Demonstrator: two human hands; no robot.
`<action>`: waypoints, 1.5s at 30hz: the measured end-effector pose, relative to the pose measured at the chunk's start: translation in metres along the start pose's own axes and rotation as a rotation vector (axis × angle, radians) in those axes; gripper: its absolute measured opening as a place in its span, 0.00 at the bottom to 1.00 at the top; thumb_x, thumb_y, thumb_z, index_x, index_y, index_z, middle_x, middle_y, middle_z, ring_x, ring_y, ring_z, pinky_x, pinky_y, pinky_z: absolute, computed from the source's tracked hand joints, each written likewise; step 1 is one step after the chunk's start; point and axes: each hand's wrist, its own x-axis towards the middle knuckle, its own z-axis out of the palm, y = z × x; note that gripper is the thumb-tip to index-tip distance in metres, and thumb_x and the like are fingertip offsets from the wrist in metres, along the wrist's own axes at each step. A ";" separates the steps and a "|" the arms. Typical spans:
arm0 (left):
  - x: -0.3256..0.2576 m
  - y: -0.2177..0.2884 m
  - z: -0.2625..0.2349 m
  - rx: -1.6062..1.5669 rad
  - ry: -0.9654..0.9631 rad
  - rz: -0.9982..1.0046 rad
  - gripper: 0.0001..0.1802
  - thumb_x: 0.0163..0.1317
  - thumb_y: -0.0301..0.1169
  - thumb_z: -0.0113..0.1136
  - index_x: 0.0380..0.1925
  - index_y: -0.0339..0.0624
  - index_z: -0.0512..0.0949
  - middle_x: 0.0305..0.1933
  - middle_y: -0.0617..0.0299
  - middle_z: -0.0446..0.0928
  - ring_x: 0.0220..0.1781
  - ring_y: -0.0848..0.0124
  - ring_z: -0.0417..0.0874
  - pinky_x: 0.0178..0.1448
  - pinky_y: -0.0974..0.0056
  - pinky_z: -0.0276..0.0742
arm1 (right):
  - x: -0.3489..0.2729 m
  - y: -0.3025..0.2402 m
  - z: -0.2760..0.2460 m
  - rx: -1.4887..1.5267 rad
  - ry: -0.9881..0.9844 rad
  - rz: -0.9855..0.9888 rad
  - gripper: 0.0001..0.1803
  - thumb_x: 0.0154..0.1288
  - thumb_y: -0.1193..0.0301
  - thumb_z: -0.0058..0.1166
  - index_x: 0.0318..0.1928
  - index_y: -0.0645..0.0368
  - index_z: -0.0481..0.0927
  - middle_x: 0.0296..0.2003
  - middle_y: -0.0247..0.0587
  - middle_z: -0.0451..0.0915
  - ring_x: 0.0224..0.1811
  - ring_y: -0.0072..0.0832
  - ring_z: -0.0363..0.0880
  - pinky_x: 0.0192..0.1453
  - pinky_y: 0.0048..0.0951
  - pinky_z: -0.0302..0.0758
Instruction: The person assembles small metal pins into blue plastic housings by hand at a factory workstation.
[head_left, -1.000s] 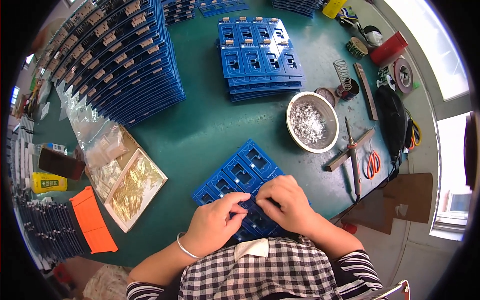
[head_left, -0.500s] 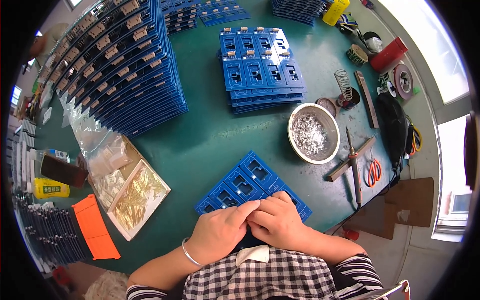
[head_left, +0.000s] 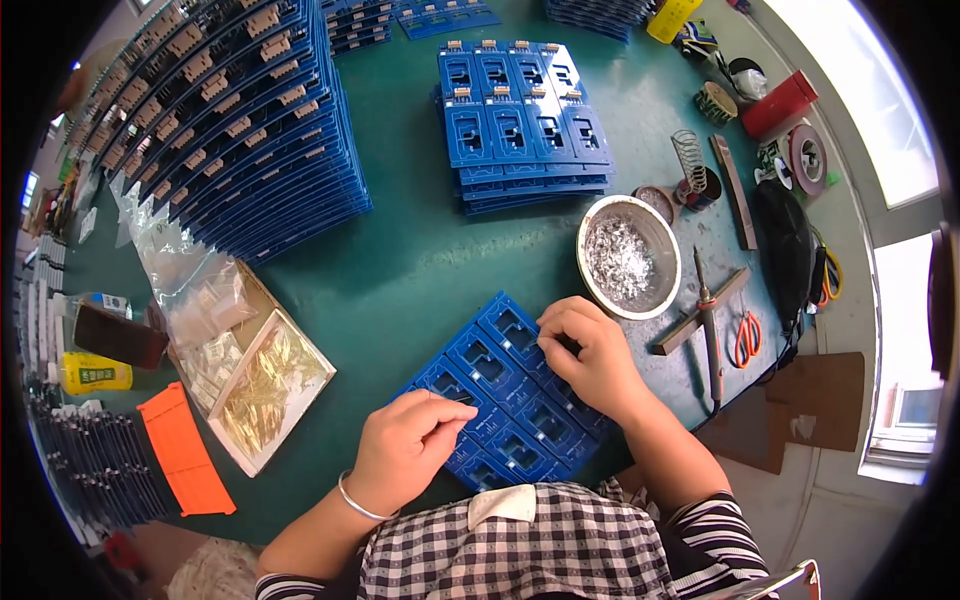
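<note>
In front of me a blue circuit board panel (head_left: pixel 512 412) with several rectangular cut-outs lies at an angle on the green table, its near corner by my checked apron. My left hand (head_left: pixel 408 445), a bracelet on its wrist, is over the panel's left part, thumb and forefinger pinched together. Whatever that pinch holds is too small to name. At the panel's far right edge is my right hand (head_left: pixel 592 355), its fingers curled into a pinch. I cannot make out what, if anything, is between those fingers.
Left stands a shallow box of thin golden pins (head_left: pixel 272 390), beside an orange tray (head_left: pixel 185 450). Tall stacked boards (head_left: pixel 270 190) rise behind it. A stack of blue panels (head_left: pixel 525 120) lies ahead. Right are a bowl of silvery bits (head_left: pixel 628 258), a soldering iron (head_left: pixel 708 325) and orange-handled scissors (head_left: pixel 746 340).
My hands were together over the panel's near part. They have moved apart, the right one up to the far right edge, the left one slightly left, uncovering the panel's middle.
</note>
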 end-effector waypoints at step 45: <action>-0.003 0.001 0.012 -1.049 0.071 -0.546 0.05 0.64 0.26 0.60 0.37 0.37 0.78 0.29 0.69 0.75 0.26 0.84 0.71 0.28 0.78 0.67 | -0.027 -0.052 0.049 0.464 -0.016 0.029 0.02 0.59 0.80 0.53 0.32 0.62 0.75 0.35 0.39 0.78 0.39 0.27 0.75 0.48 0.25 0.68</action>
